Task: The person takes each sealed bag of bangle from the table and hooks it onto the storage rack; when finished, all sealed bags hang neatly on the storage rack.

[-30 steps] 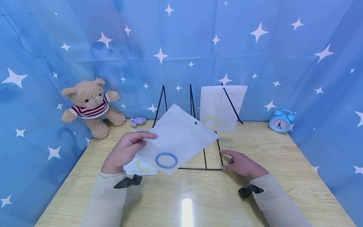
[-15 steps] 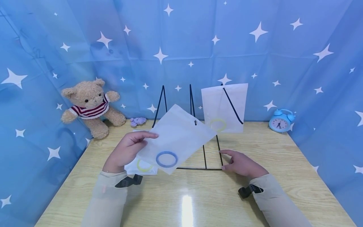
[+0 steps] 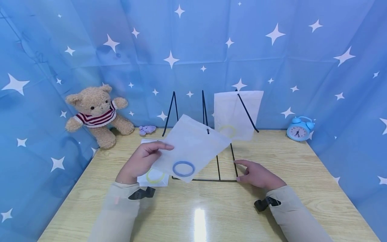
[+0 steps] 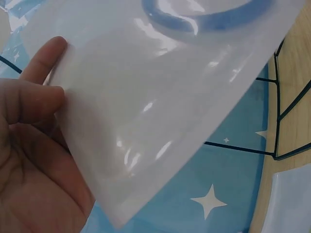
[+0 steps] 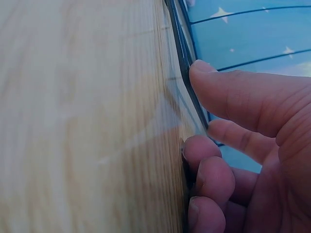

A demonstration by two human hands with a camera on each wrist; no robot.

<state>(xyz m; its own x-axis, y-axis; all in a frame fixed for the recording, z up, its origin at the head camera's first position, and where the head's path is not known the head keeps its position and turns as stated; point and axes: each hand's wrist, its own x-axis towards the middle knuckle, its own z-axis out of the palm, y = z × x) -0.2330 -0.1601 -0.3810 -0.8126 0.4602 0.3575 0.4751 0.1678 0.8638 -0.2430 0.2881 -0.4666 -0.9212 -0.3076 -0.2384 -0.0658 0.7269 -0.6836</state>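
Note:
My left hand (image 3: 142,160) pinches the left edge of a translucent white bag (image 4: 112,92) between thumb and fingers. A blue ring (image 3: 183,168) shows through its lower part. The bag is tilted, and the tip of the rack's middle hook (image 3: 208,131) shows at its punched hole. My right hand (image 3: 257,173) holds the black wire rack (image 3: 218,168) at the front right of its base, thumb and index finger at the wire. On the rack's right hook hangs another white bag (image 3: 237,111) with a yellow ring. The left hook (image 3: 170,112) carries nothing.
A white bag (image 3: 145,181) with a yellow ring lies flat on the wooden table (image 3: 229,215), partly hidden by my left hand. Behind stand a teddy bear (image 3: 98,114), a small purple toy (image 3: 147,130) and a blue alarm clock (image 3: 300,129) before a starry curtain.
The left hand and its bag have shifted right, and the hook tip now shows at the bag's hole. The bag on the right hook has swung slightly. The right hand stays put.

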